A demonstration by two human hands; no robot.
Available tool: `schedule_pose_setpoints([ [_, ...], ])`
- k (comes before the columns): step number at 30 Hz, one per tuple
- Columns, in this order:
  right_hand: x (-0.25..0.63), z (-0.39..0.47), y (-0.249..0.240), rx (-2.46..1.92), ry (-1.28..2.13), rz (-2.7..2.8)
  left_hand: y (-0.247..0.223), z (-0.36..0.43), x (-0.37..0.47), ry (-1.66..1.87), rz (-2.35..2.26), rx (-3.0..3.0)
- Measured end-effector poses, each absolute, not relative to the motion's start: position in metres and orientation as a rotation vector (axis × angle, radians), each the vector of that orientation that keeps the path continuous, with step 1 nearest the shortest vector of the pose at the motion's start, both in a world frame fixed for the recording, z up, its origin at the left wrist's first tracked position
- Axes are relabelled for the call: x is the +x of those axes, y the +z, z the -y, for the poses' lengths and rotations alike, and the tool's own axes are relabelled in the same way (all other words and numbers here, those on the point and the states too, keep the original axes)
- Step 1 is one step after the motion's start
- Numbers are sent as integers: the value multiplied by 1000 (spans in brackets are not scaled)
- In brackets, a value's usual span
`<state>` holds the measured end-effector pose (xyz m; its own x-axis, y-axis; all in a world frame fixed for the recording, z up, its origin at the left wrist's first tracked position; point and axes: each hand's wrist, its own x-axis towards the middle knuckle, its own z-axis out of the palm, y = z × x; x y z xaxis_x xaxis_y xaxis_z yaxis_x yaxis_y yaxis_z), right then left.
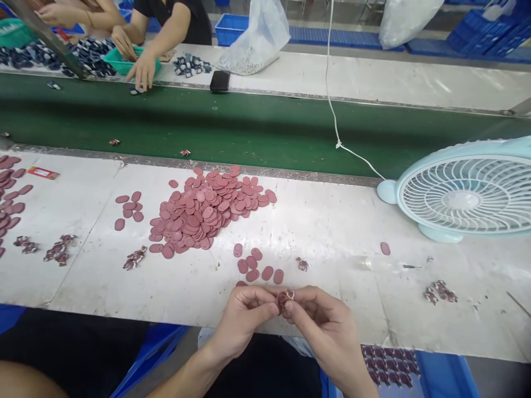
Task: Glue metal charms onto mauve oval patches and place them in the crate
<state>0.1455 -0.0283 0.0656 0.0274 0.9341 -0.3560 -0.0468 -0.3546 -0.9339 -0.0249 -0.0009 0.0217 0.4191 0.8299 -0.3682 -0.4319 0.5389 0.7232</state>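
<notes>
My left hand (244, 318) and my right hand (326, 323) meet at the table's front edge. Between their fingertips they pinch one small dark red piece with shiny metal parts (285, 300). Just beyond my hands lie several loose pink ovals (251, 262) and a single small metal-and-red piece (302, 264). A large heap of pink ovals (199, 213) spreads over the white table (323, 221), left of my hands. The finer details of the held piece are hidden by my fingers.
A light blue fan (464, 193) stands at the right. Beyond the table runs a green conveyor (265, 130) with small pieces on it. Across it, a person's hand (143, 69) reaches down beside a green basket (120, 61). A blue tray (443, 376) with red pieces is below right.
</notes>
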Motion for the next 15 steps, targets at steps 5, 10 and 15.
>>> schedule_pose_setpoints([
  [5, 143, 26, 61, -1369, 1509, 894, 21, 1, -24, 889, -777, 624],
  [10, 143, 31, 53, -1342, 1469, 854, 21, 3, -22, 891, -779, 633],
  [15, 143, 37, 49, -1327, 1441, 825, 18, 5, -20, 886, -798, 663],
])
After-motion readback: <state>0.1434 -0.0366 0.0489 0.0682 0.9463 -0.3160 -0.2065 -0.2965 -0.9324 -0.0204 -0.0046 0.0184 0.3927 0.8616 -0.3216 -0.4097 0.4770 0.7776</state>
